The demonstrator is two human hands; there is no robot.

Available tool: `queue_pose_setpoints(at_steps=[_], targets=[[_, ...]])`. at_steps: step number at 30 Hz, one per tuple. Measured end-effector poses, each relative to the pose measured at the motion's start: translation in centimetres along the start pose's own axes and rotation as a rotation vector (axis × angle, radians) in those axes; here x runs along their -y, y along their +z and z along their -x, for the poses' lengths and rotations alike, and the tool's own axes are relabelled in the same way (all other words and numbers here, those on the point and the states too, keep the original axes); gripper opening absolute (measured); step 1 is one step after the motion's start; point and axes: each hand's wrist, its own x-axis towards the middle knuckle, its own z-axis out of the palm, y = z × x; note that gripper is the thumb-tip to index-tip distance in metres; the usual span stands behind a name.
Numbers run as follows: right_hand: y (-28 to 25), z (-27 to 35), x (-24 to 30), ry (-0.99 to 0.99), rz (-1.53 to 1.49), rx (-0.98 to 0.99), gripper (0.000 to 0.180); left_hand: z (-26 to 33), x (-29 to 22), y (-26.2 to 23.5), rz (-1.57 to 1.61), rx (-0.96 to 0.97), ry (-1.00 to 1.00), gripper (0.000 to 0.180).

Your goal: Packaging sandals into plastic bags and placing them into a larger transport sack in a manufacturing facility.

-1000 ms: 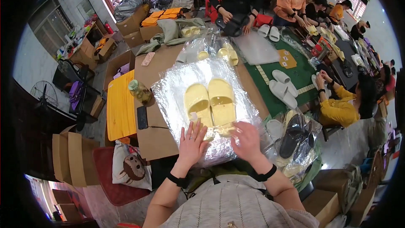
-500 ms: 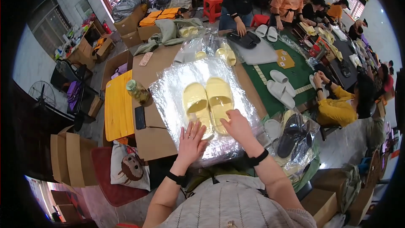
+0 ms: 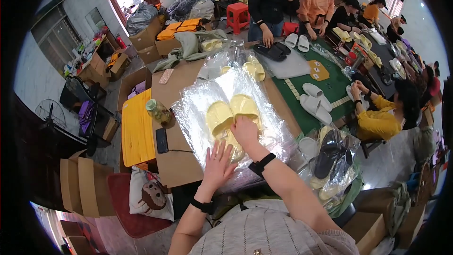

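Observation:
A pair of pale yellow slide slippers lies on a stack of clear, shiny plastic bags [image 3: 276,146], toes away from me. My right hand [image 3: 246,134] reaches over the right slipper [image 3: 245,106], fingers bent down at its inner side beside the strap. It hides most of that slipper's footbed, and the fingertips are partly hidden. My left hand [image 3: 219,166] rests flat with fingers spread, by the heel of the left slipper [image 3: 220,117]. Its fingertips touch or nearly touch that heel.
Left of the bags are a lidded jar [image 3: 158,112], a dark phone [image 3: 162,140] and yellow folded material [image 3: 138,127]. Bagged slippers [image 3: 330,153] sit at the right. Across a green table [image 3: 295,95] lie white slippers [image 3: 315,108]; co-workers sit and stand around it.
My right hand has moved forward and left, from the right slipper's heel to between the straps. My left hand stays spread near the left heel. The view has shifted slightly.

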Motion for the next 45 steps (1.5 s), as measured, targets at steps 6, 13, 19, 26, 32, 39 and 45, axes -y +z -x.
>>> queue_pose_setpoints(at_steps=[6,13,19,26,32,39,45], targets=[[-2.0,-0.2,-0.1,0.028,-0.233,0.048,0.022,-2.4,1.5,0.8,0.180,-0.361,-0.145,0.074],[-3.9,0.8,-1.2,0.131,-0.286,0.101,0.024,-3.1,2.7,3.6,0.331,-0.312,-0.201,0.079],[-2.7,1.8,-1.8,0.147,-0.141,-0.094,0.032,-3.5,1.4,3.3,0.156,-0.259,-0.195,0.070],[-5.9,4.3,-3.2,0.093,-0.238,-0.012,0.034,-3.3,1.0,3.8,0.164,-0.242,-0.249,0.069],[-14.1,13.4,-5.6,-0.275,-0.513,-0.410,0.017,-3.3,0.9,3.1,0.221,-0.236,-0.245,0.071],[-14.7,27.3,-12.5,0.317,-0.170,-0.131,0.009,-3.1,-0.6,-0.3,0.631,-0.187,-0.364,0.071],[-13.8,39.3,-12.8,0.707,0.036,0.046,0.006,-0.3,3.6,-1.4,0.695,-0.446,-0.049,0.061]])
